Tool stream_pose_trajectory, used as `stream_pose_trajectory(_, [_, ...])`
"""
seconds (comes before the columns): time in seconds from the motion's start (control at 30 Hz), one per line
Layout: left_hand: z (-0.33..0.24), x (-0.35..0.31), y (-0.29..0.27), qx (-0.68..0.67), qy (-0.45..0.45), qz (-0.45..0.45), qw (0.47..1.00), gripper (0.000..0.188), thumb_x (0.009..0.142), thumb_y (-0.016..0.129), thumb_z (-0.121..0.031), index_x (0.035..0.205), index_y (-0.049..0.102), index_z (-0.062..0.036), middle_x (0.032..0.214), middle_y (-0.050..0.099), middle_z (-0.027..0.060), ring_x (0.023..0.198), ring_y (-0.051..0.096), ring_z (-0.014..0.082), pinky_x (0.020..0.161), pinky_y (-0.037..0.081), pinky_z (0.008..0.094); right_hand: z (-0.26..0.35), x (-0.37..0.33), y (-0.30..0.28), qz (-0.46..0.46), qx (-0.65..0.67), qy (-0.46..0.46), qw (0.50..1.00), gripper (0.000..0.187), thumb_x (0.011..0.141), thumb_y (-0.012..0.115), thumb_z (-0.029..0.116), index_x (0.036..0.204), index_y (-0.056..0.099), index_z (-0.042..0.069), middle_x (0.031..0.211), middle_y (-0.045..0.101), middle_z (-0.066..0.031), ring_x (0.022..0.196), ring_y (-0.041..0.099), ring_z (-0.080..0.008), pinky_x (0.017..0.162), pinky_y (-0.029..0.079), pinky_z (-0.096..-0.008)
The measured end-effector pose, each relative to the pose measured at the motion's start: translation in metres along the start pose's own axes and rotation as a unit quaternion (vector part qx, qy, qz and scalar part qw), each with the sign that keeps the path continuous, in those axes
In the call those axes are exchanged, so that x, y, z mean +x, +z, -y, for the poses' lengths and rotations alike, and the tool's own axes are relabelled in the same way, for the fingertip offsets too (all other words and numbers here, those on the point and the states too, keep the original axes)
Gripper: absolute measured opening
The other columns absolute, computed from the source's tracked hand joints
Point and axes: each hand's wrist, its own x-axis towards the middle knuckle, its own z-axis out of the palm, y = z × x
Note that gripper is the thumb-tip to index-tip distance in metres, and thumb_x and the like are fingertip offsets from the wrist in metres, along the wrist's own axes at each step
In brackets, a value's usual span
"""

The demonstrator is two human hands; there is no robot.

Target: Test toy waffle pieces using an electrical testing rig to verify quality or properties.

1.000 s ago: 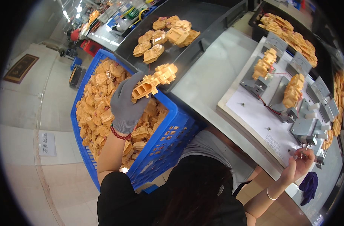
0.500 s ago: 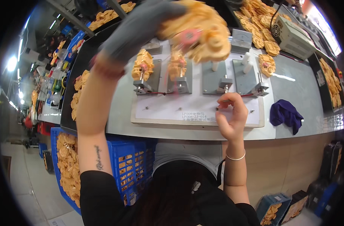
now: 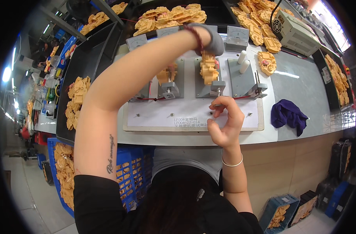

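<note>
The person's left hand [image 3: 214, 43], in a grey glove with a red beaded bracelet [image 3: 195, 37] at the wrist, reaches across the fixture board [image 3: 146, 123] to the top of a tan plastic part [image 3: 209, 71]. The hand's fingertips are hidden, so whether its grip is closed on the part cannot be told. That part stands on the third station from the left, its lower end at a grey metal block [image 3: 218, 84].

The bare right hand [image 3: 228, 121] is just below the same block, forefinger hooked beside a slim metal plunger [image 3: 219, 92], thumb curled with a gap between the two. Whether this grip holds the plunger cannot be told. A pale bangle [image 3: 232, 163] circles the right wrist.

The left forearm partly covers a second tan part [image 3: 170, 74] on the neighbouring station. On the rightmost station stand two white posts [image 3: 244, 66], with a small meter [image 3: 237, 37] behind. The board rests on the worktop [image 3: 166, 137]; to its right lie a loose tan part [image 3: 267, 63] and a crumpled purple cloth [image 3: 289, 117], with a boxy instrument [image 3: 297, 33] farther back. Similar parts fill the rear tray [image 3: 221, 15], and a blue crate [image 3: 147, 163] holds more below the edge.
</note>
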Motion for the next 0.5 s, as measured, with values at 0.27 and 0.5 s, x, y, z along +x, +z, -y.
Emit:
stream_pose_trajectory(0.27, [0.046,-0.123,0.039,-0.158,0.042,-0.456,0.875,0.039,0.091,0.059,-0.04,0.1,0.07,-0.0038,0.084,0.069,0.0126,0.076,0.068,0.0281,0.066,0.053,0.0432,0.013,0.002,0.011,-0.029,0.086,0.096,0.991,0.041,0.069,0.064,-0.001,0.11,0.058,0.002,0.074,0.055,-0.0027,0.06,0.047,-0.0091,0.055,0.039,-0.0229])
stream_pose_trajectory(0.5, [0.057,-0.315,0.132,-0.511,-0.015,-0.233,0.827,0.013,0.083,0.071,-0.015,0.088,0.066,-0.0037,0.072,0.063,0.005,0.059,0.059,0.0109,0.057,0.047,0.0254,0.01,-0.004,-0.014,-0.014,-0.173,0.019,0.985,0.022,0.072,0.065,-0.004,0.094,0.062,0.0,0.069,0.053,-0.0035,0.059,0.047,-0.0119,0.055,0.038,-0.0248])
